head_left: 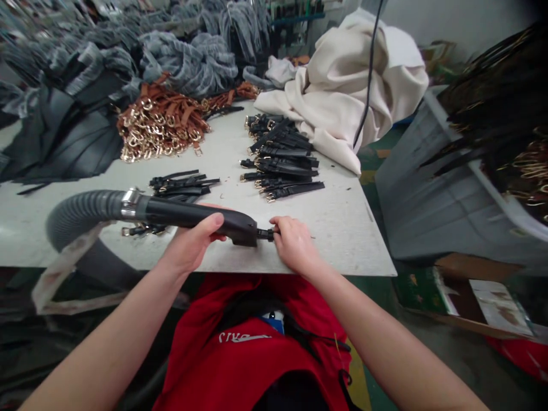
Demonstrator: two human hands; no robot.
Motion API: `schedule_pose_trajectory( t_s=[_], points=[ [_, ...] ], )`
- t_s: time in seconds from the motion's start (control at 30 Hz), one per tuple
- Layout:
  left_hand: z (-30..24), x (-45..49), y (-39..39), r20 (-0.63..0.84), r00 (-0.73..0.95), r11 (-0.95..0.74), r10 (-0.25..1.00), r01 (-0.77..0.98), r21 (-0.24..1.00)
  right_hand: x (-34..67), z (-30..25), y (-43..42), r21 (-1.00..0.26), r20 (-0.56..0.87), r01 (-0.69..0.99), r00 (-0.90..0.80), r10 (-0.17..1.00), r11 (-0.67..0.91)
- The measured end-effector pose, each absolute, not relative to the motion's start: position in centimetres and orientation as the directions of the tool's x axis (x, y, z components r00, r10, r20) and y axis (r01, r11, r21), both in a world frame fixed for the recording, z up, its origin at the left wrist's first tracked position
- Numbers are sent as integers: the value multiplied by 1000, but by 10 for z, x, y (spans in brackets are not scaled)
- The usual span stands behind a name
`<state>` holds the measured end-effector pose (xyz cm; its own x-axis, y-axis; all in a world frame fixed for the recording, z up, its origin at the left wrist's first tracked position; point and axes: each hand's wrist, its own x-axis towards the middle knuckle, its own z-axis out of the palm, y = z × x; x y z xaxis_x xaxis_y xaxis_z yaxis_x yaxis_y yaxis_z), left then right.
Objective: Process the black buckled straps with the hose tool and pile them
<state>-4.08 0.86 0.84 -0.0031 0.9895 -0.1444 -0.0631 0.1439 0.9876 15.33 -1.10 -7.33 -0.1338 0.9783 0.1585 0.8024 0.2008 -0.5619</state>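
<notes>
My left hand is wrapped round the black nozzle of a ribbed grey hose. A metal clamp joins the hose to the nozzle. Close to the nozzle's mouth, my right hand pinches a short black strap, whose left end meets the opening. Most of the strap is hidden by my fingers. Beyond my hands lie a pile of black buckle straps and a smaller bunch of black straps. More black straps show under the hose.
Brown straps with gold buckles are heaped at the back of the white table. Cream cloth covers the back right corner. Black sheets lie at left. A grey bin and an open cardboard box stand at right.
</notes>
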Motion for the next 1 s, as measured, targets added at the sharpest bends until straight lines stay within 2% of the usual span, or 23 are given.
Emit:
schedule_pose_trajectory(
  t_s=[0.13, 0.23, 0.4, 0.63, 0.87, 1.0],
  points=[
    [6, -35, 8, -161, 86, 165, 983, -53, 985, 153, -72, -10, -552, 147, 812, -130, 981, 191],
    [9, -53, 6, -186, -2, 186, 982, -53, 981, 153, -73, -9, -529, 147, 824, -145, 978, 202],
    [21, -91, -16, -135, -159, 125, 978, -68, 990, 153, -73, -8, -481, 184, 839, -186, 965, 253],
    [1, -54, -13, -100, -199, 70, 975, -152, 986, 153, -73, -5, -457, 161, 845, -228, 960, 277],
    [-7, -53, -9, -91, -214, 55, 973, -168, 984, 151, -74, -2, -486, 122, 838, -215, 969, 247],
    [-16, -43, -7, -94, -205, 44, 974, -234, 971, 151, -76, -1, -480, 125, 846, -197, 972, 233]
  ],
)
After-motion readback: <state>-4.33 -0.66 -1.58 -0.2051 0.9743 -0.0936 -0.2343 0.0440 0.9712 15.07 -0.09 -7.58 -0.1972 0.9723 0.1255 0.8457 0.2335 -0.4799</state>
